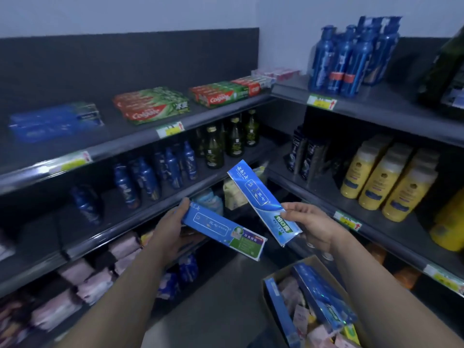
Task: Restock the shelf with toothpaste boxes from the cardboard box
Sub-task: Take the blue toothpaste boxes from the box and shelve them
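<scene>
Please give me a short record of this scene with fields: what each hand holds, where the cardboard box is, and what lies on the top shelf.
left hand: grips a blue box with a green and purple end
right hand: pinches a second blue box by its lower end, tilted
cardboard box: lower right, open, more blue boxes inside
top shelf: blue stack at left, Colgate boxes to its right
</scene>
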The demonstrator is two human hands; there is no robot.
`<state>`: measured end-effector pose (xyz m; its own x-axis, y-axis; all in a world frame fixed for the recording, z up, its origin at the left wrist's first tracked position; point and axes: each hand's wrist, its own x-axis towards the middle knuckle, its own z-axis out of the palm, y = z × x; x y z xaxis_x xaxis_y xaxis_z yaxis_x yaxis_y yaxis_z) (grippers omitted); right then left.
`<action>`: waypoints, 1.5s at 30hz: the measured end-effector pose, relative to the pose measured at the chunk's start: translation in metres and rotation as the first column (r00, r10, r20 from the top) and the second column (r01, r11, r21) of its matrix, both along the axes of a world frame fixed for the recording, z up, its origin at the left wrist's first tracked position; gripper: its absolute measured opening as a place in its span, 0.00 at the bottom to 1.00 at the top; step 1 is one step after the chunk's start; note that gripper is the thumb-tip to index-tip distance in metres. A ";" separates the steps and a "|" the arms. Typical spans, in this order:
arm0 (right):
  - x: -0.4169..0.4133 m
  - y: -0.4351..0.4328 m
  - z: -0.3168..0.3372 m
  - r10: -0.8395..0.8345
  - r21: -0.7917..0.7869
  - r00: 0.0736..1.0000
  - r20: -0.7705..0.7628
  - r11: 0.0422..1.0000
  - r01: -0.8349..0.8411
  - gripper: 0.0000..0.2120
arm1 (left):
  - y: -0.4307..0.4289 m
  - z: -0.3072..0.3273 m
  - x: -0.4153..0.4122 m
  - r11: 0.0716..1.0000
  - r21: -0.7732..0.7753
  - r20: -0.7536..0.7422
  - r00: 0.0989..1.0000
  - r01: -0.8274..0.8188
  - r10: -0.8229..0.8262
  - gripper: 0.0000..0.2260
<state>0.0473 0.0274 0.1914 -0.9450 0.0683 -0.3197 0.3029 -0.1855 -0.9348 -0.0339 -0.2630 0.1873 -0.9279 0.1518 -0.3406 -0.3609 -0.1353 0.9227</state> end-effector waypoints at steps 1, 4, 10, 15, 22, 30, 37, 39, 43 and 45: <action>-0.008 -0.008 0.005 0.006 0.000 1.000 -0.015 1.000 -0.006 0.11 | -0.008 0.005 -0.001 1.000 -0.001 -0.013 1.000 -0.020 0.020 0.17; -0.036 -0.031 0.016 0.020 0.010 0.998 -0.062 1.000 -0.020 0.13 | -0.039 0.017 -0.009 0.996 0.012 -0.038 0.995 -0.088 0.089 0.17; -0.089 -0.088 0.043 0.061 0.024 0.991 -0.123 0.998 -0.058 0.16 | -0.108 0.041 -0.022 0.982 0.075 -0.069 0.981 -0.175 0.180 0.14; -0.132 -0.147 0.074 0.148 0.049 0.975 -0.166 0.989 -0.142 0.16 | -0.167 0.062 -0.038 0.977 0.060 -0.158 0.964 -0.206 0.213 0.10; -0.190 -0.227 0.113 0.227 0.099 0.946 -0.230 0.973 -0.209 0.19 | -0.250 0.095 -0.068 0.967 0.050 -0.247 0.935 -0.250 0.255 0.13; -0.244 -0.306 0.140 0.261 0.089 0.922 -0.285 0.965 -0.246 0.15 | -0.332 0.128 -0.095 0.929 0.134 -0.327 0.870 -0.344 0.369 0.13; -0.274 -0.375 0.143 0.336 0.106 0.894 -0.296 0.942 -0.319 0.16 | -0.386 0.128 -0.109 0.904 0.176 -0.357 0.831 -0.390 0.427 0.14; -0.278 -0.390 0.143 0.336 0.107 0.894 -0.296 0.942 -0.319 0.16 | -0.398 0.128 -0.112 0.906 0.170 -0.367 0.829 -0.387 0.423 0.15; -0.287 -0.408 0.139 0.346 0.091 0.888 -0.302 0.938 -0.334 0.16 | -0.414 0.127 -0.118 0.906 0.175 -0.370 0.827 -0.386 0.424 0.15; -0.291 -0.414 0.139 0.344 0.085 0.890 -0.298 0.939 -0.334 0.16 | -0.418 0.126 -0.121 0.903 0.179 -0.366 0.825 -0.392 0.430 0.15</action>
